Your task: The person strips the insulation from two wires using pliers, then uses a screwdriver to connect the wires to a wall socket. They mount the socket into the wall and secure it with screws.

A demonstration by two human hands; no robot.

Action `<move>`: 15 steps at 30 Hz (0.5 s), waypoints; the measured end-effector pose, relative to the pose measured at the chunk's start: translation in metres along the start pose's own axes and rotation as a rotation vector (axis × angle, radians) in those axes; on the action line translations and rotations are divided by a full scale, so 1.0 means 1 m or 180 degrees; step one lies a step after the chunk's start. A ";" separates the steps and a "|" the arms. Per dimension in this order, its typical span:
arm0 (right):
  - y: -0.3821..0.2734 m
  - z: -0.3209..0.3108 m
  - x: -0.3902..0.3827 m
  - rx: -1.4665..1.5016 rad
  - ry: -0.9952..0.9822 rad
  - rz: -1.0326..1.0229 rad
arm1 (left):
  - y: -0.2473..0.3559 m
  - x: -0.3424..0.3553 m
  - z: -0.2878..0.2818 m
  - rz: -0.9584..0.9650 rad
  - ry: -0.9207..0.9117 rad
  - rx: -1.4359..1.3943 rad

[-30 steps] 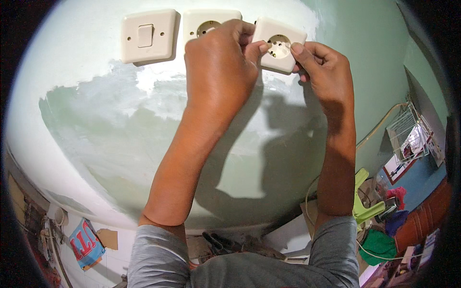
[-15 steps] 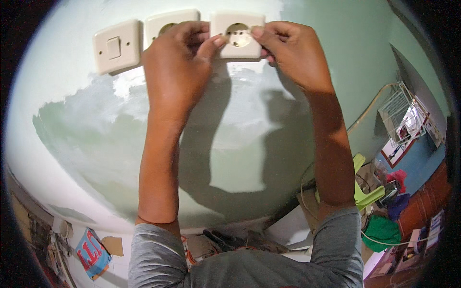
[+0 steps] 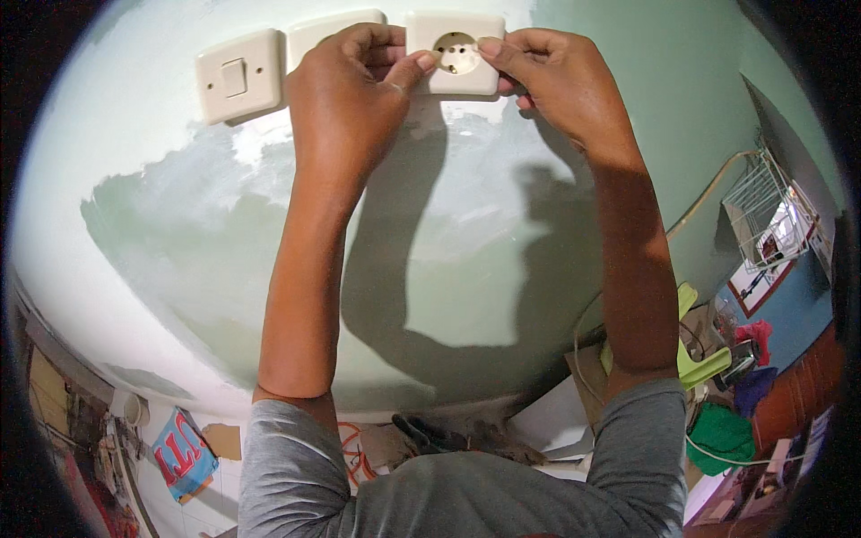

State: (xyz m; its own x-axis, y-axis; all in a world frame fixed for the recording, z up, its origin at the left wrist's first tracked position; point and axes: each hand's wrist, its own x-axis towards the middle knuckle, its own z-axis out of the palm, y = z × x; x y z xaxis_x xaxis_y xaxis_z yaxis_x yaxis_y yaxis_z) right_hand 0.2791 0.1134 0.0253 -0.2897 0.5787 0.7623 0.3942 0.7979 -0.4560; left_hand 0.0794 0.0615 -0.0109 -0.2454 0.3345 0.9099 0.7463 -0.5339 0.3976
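A cream wall socket (image 3: 456, 54) with a round recess sits against the wall at the top of the view. My left hand (image 3: 352, 108) grips its left side, with the thumb on the front near the recess and the fingers behind the edge. On the opposite side, my right hand (image 3: 567, 88) pinches the right edge, thumb over the front and fingertips below. Behind my left hand, a second cream wall plate (image 3: 314, 29) is mostly hidden. Farther left, a cream light switch (image 3: 235, 78) is fixed to the wall.
The wall (image 3: 206, 242) is green with white, patchy paint. At right are a white wire rack (image 3: 762, 211), a lime-green plastic piece (image 3: 704, 366) and a green cloth (image 3: 720, 438). A blue printed sheet (image 3: 186, 457) lies at lower left, and dark items (image 3: 430, 435) lie along the wall's foot.
The view has shifted, so the switch and sockets appear slightly higher and farther right. Both hands keep their grip on the socket, and the second plate's recess is now covered by my left hand.
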 end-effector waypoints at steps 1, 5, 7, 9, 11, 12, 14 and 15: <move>0.007 0.004 0.001 0.0090 0.0137 -0.0164 | 0.001 -0.001 -0.003 0.0043 -0.0031 0.0085; 0.009 0.006 -0.001 0.0114 0.0179 -0.0051 | -0.001 0.000 -0.009 0.0369 0.0077 0.0283; 0.007 0.005 0.000 0.0057 0.0171 -0.0059 | -0.010 -0.001 -0.002 0.0638 0.0235 0.0087; 0.005 0.009 -0.001 0.0016 0.0234 -0.0123 | -0.012 -0.003 -0.003 0.1303 0.0658 0.0907; 0.004 0.013 0.000 0.0021 0.0248 -0.0160 | -0.014 0.001 -0.007 0.1973 0.0710 0.1531; 0.005 0.014 0.000 0.0035 0.0255 -0.0143 | -0.018 0.010 -0.010 0.2331 0.0534 0.1713; 0.007 0.013 0.000 0.0013 0.0318 -0.0150 | -0.022 0.020 -0.016 0.2644 0.0049 0.2000; 0.007 0.014 -0.001 -0.0021 0.0361 -0.0170 | -0.024 0.023 -0.021 0.2583 -0.0265 0.2109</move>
State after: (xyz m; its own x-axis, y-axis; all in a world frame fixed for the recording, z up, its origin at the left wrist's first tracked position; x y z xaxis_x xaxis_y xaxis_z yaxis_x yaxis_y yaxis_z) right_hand 0.2703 0.1207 0.0146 -0.2102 0.5124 0.8326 0.3866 0.8258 -0.4106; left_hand 0.0428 0.0656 0.0030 0.5046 0.1324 0.8532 0.8632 -0.0984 -0.4952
